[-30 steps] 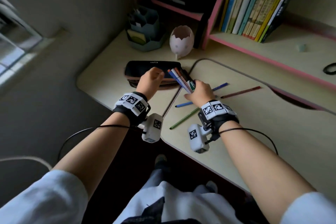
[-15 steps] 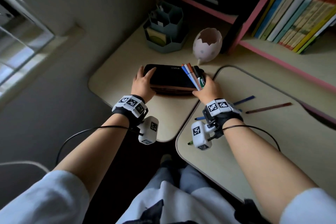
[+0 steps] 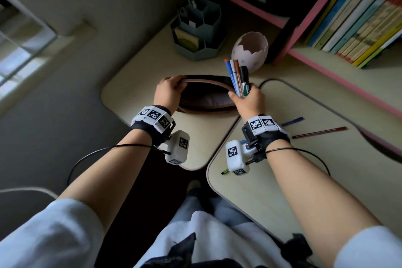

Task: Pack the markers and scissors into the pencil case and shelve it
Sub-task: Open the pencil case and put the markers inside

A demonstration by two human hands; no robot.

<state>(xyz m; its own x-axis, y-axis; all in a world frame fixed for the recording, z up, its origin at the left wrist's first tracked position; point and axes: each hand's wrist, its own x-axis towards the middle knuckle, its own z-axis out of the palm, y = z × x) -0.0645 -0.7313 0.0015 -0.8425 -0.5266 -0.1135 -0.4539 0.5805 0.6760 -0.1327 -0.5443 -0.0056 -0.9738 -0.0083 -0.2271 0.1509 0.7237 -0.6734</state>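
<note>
A dark pencil case (image 3: 206,102) with a brown rim lies on the cream desk, its mouth pulled open toward me. My left hand (image 3: 168,91) grips the case's upper lip at its left end. My right hand (image 3: 248,101) holds a bundle of several markers (image 3: 237,76) upright at the case's right end, tips pointing up. A blue marker (image 3: 292,121), a dark red marker (image 3: 319,132) and a green marker (image 3: 225,172) lie loose on the right desk panel. No scissors can be seen.
A grey-blue hexagonal desk organiser (image 3: 196,28) and a pale eggshell-shaped holder (image 3: 250,50) stand behind the case. A pink-edged shelf (image 3: 339,76) with a row of books (image 3: 359,17) runs along the right. The desk edge curves in front of my lap.
My left hand went from resting on top of the case to lifting its upper lip, opening it. My right hand brought the marker bundle to the case's right end and stood it upright.
</note>
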